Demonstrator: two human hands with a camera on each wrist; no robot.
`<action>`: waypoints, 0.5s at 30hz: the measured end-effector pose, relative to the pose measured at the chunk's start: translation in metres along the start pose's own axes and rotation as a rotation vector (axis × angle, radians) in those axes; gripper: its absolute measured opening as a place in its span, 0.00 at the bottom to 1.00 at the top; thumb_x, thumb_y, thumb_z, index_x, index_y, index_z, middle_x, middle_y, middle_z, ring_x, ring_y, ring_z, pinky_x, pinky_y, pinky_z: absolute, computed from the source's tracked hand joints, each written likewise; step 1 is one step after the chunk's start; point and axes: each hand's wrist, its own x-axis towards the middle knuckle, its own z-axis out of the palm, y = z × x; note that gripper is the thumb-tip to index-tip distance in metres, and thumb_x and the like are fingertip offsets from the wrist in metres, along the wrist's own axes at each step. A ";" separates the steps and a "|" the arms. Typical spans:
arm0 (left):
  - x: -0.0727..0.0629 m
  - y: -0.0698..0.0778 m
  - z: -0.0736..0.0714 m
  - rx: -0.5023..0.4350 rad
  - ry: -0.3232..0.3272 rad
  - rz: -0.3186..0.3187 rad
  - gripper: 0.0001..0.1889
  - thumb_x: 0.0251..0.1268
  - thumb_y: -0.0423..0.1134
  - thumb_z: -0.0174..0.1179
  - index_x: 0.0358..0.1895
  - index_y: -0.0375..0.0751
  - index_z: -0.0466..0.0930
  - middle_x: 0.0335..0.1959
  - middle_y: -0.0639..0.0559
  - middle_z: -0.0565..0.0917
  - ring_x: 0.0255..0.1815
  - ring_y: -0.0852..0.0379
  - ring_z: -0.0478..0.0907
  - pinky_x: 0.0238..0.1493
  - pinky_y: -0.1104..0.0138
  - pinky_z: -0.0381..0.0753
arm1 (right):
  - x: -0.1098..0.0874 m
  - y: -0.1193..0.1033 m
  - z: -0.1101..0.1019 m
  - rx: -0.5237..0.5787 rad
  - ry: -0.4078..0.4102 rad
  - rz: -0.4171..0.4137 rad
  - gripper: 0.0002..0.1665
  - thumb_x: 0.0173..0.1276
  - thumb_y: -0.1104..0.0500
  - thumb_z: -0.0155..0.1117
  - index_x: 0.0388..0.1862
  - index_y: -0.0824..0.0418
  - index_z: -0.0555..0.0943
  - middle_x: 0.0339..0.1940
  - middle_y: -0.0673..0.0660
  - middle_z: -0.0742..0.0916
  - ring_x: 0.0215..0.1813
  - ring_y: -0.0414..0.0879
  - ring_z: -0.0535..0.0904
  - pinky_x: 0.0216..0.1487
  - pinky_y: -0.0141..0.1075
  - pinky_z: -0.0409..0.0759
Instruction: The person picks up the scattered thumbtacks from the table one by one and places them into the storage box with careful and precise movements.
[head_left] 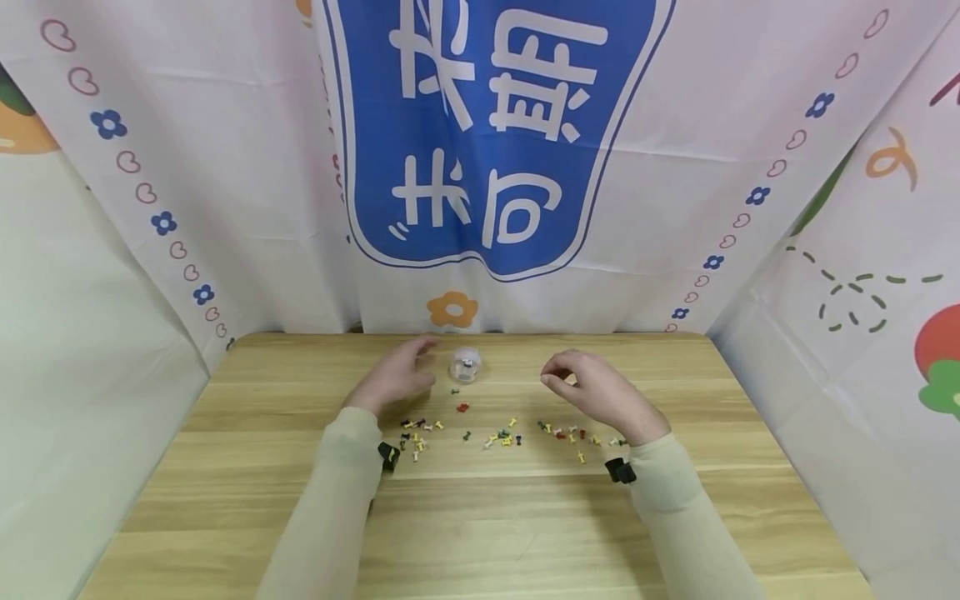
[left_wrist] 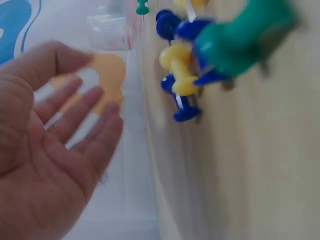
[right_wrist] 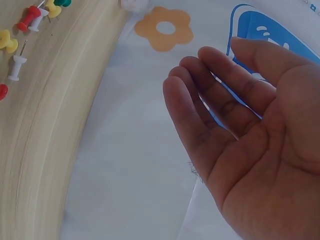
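My left hand [head_left: 393,377] is beside a small clear round container [head_left: 466,367] with a whitish top, its relaxed fingers apart and nothing between them. In the left wrist view, blue push pins [left_wrist: 186,109], a yellow push pin [left_wrist: 178,70] and a blurred green push pin [left_wrist: 240,42] lie beside that hand. To the right of the container hovers my right hand [head_left: 600,392], fingers loosely bent and the palm bare in the right wrist view. Nearest to it lie a white push pin [right_wrist: 17,66], a yellow push pin [right_wrist: 8,42] and a red push pin [right_wrist: 27,20].
More push pins are scattered over the wooden table [head_left: 495,533] in loose groups, with a green pin [head_left: 467,435] and red pins [head_left: 462,407] nearer the middle. A white printed cloth [head_left: 285,275] hangs along the table's far edge.
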 end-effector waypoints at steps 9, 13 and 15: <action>0.051 -0.003 0.012 0.036 -0.233 0.104 0.50 0.80 0.49 0.80 0.96 0.44 0.61 0.93 0.42 0.71 0.92 0.36 0.72 0.93 0.40 0.73 | -0.002 0.001 -0.002 0.004 -0.017 -0.004 0.12 0.92 0.55 0.68 0.60 0.59 0.93 0.56 0.56 0.96 0.61 0.53 0.93 0.71 0.60 0.92; 0.060 0.004 0.017 0.104 -0.260 0.137 0.41 0.82 0.48 0.78 0.90 0.46 0.72 0.78 0.45 0.86 0.75 0.44 0.84 0.82 0.45 0.85 | -0.002 0.000 -0.002 0.008 -0.020 -0.008 0.12 0.92 0.54 0.69 0.61 0.59 0.93 0.56 0.55 0.96 0.61 0.53 0.93 0.71 0.62 0.92; 0.061 0.009 0.017 0.130 -0.267 0.153 0.35 0.82 0.46 0.78 0.86 0.47 0.78 0.70 0.46 0.89 0.67 0.48 0.86 0.76 0.47 0.87 | 0.000 0.004 -0.002 0.022 -0.028 -0.007 0.14 0.92 0.53 0.69 0.61 0.59 0.93 0.56 0.55 0.96 0.61 0.53 0.93 0.71 0.62 0.91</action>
